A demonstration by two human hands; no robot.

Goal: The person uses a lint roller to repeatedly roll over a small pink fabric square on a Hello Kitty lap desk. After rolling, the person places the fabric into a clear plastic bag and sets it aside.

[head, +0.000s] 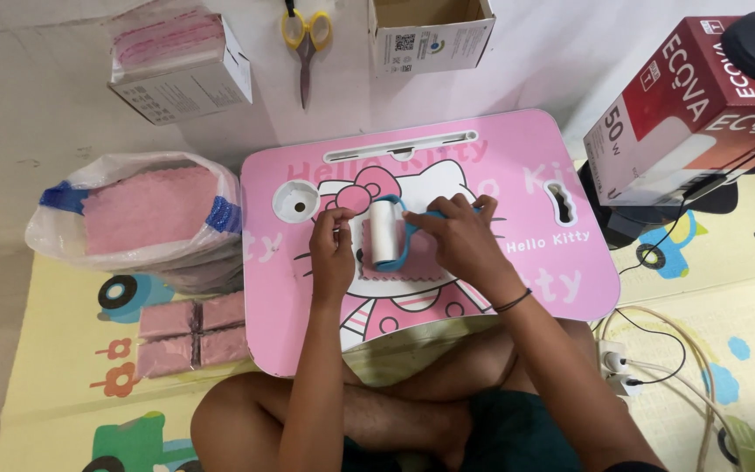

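Around the white roller [385, 231] at the middle of the pink tabletop [517, 149], most of the surface lies bare: a broad strip beyond it up to the long slot, and open pink to its right as far as the oval cut-out. The left hand [332, 253] closes the near-left side, the right hand [460, 238] and forearm the near-right. Farther right, the red-and-white box [692, 114] overhangs the tabletop's corner. Left of the tabletop, the bag of pink cloths [146, 214] blocks the floor.

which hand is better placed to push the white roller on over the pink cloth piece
Right hand: it grips the blue handle of the white roller. Left hand pins the pink cloth piece on the lap table.
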